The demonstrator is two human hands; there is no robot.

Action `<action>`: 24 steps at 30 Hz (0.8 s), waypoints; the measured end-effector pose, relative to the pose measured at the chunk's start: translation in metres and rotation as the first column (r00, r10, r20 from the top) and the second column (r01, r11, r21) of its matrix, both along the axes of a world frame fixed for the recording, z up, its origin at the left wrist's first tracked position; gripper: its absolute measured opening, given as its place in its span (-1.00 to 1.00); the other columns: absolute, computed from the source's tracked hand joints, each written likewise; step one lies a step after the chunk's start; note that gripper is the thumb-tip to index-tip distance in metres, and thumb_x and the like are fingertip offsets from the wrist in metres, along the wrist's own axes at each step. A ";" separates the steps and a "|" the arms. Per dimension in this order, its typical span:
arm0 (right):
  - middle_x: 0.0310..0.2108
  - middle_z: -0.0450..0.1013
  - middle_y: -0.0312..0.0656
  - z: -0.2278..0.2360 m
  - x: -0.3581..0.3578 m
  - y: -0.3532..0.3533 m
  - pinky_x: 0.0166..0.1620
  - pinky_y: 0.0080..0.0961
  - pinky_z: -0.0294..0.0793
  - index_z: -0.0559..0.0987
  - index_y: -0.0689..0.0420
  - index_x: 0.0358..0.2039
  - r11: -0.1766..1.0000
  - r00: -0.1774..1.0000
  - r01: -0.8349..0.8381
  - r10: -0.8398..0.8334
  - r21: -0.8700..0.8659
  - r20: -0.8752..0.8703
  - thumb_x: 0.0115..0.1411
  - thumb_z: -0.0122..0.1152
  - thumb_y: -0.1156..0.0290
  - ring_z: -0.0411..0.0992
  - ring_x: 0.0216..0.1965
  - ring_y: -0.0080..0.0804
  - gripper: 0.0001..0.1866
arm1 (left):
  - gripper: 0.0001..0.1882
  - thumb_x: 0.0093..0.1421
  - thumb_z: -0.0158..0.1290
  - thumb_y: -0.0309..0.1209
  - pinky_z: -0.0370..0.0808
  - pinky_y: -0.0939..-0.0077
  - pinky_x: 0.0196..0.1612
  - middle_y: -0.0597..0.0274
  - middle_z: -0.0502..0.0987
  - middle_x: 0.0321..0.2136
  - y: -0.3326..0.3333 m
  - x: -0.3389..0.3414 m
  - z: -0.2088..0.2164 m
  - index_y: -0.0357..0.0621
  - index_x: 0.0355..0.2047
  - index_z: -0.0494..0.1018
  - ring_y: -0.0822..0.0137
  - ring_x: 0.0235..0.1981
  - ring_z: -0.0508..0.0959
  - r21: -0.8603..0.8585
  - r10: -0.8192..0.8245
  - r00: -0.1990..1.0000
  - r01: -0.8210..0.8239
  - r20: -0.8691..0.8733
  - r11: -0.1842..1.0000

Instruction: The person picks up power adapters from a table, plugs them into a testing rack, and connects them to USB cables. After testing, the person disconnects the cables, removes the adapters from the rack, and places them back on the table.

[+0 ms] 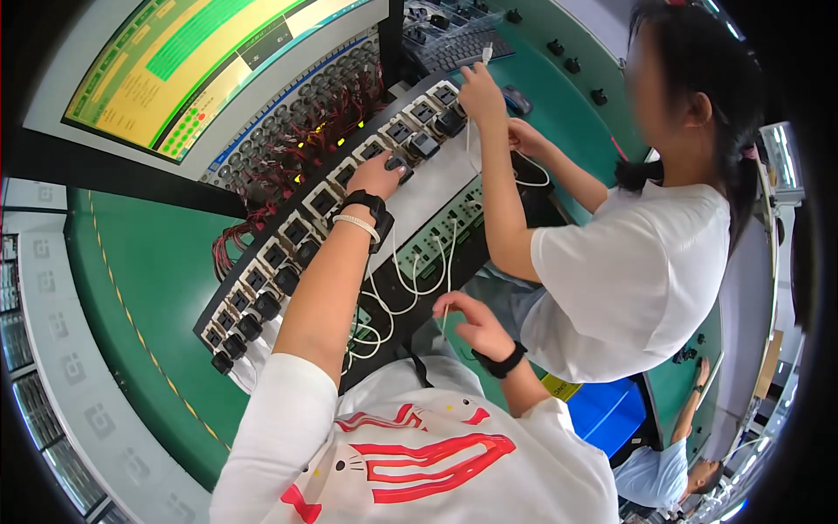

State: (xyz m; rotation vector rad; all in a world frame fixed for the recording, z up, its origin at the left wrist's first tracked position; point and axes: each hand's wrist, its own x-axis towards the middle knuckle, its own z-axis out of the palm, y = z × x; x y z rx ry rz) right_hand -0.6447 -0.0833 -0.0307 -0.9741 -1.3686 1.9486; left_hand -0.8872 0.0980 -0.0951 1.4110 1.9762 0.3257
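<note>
My left hand (375, 178) reaches forward to a long row of sockets (295, 232), its fingers closed round a black power adapter (401, 167) at the row. Closer to my body, my right hand (478, 328) pinches a thin white cable (450, 266) between thumb and fingers; the other fingers are curled. That cable runs up toward a green port board (443, 229) with several white cables in it. More black adapters (285, 279) sit along the socket row on both sides of my left hand.
At my right a co-worker in a white shirt (637, 271) holds up a white cable plug (487, 53). Behind the sockets are bundled red wires (327, 140) and a lit screen (175, 79). A keyboard (463, 51) and mouse (517, 99) lie farther off; a blue bin (607, 415) stands right.
</note>
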 end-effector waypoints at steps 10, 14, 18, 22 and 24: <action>-0.44 0.29 -0.28 0.088 -0.038 0.061 -0.33 -0.59 0.23 0.42 0.22 -0.29 0.794 0.972 0.198 -0.235 0.575 -0.011 0.11 0.09 0.48 0.26 -0.42 -0.51 -0.85 | -0.42 0.11 0.03 -0.09 0.37 0.23 0.04 0.13 0.41 0.04 0.000 -0.003 0.000 0.12 0.15 0.27 0.09 0.04 0.41 -0.008 0.025 0.999 -0.025 0.024 1.000; -0.57 0.11 -0.47 0.018 -0.070 0.105 -0.54 -0.78 0.03 0.34 0.09 -0.25 0.945 0.945 0.327 -0.327 0.015 -0.018 0.32 -0.16 0.10 0.04 -0.60 -0.75 -0.70 | -0.42 0.11 0.03 -0.10 0.37 0.22 0.03 0.11 0.42 0.03 -0.002 0.000 0.001 0.13 0.15 0.27 0.07 0.03 0.42 0.010 0.028 0.999 -0.028 0.027 1.000; -0.65 0.16 -0.40 -0.115 -0.084 0.135 -0.59 -0.69 0.09 0.41 0.11 -0.47 0.879 0.838 0.439 -0.475 0.185 0.269 0.30 -0.18 0.09 0.11 -0.65 -0.67 -0.62 | -0.42 0.11 0.04 -0.09 0.37 0.22 0.03 0.09 0.43 0.02 0.000 0.004 0.002 0.13 0.15 0.27 0.07 0.03 0.42 0.003 0.012 0.999 -0.012 0.040 1.000; -0.60 0.26 -0.32 -0.124 -0.107 0.144 -0.48 -0.53 0.19 0.42 0.19 -0.49 0.865 0.821 0.471 -0.501 0.171 0.274 0.28 -0.12 0.19 0.20 -0.57 -0.53 -0.65 | -0.42 0.10 0.03 -0.08 0.38 0.22 0.01 0.06 0.44 -0.01 -0.004 -0.003 -0.002 0.12 0.14 0.28 0.06 0.01 0.43 0.038 0.021 1.000 -0.021 0.000 0.999; -0.60 0.26 -0.31 -0.126 -0.108 0.147 -0.44 -0.52 0.19 0.43 0.20 -0.48 0.883 0.805 0.430 -0.470 0.188 0.362 0.29 -0.13 0.20 0.20 -0.54 -0.53 -0.65 | -0.42 0.09 0.04 -0.09 0.38 0.22 0.01 0.05 0.45 -0.02 -0.005 0.000 0.000 0.11 0.14 0.28 0.05 0.00 0.43 0.024 0.031 0.999 -0.032 0.029 0.999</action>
